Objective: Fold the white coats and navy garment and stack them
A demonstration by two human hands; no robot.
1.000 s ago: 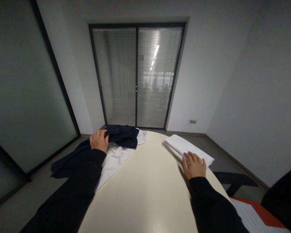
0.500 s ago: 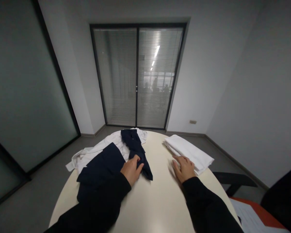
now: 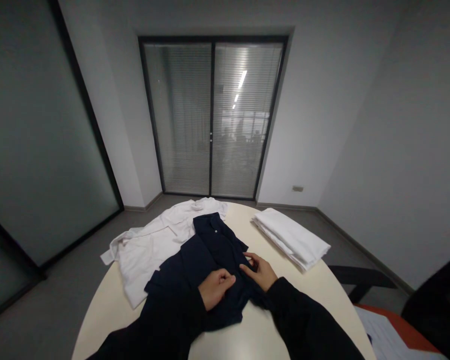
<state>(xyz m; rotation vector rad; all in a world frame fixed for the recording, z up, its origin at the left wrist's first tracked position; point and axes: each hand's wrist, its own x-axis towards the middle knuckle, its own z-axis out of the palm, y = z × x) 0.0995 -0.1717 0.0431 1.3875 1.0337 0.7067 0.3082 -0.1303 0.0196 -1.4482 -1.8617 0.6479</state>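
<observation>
A navy shirt with a small pale button near its collar lies over the front of the round table. My left hand is closed low over the middle of it, thumb against the curled fingers, apparently with a bit of the navy cloth in them. At the garment's right side is my right hand, thumb and forefinger apart, fingertips at the dark fabric. Behind and left, a white shirt is spread out, partly covered by the navy one.
A folded white cloth rests at the right of the cream table. Beyond the table's right edge are a black chair armrest and papers on something red. Glass doors with blinds stand at the back.
The navy shirt has been drawn nearer and to the right, uncovering more of the white shirt. My right hand has moved left from beside the folded cloth to the navy shirt.
</observation>
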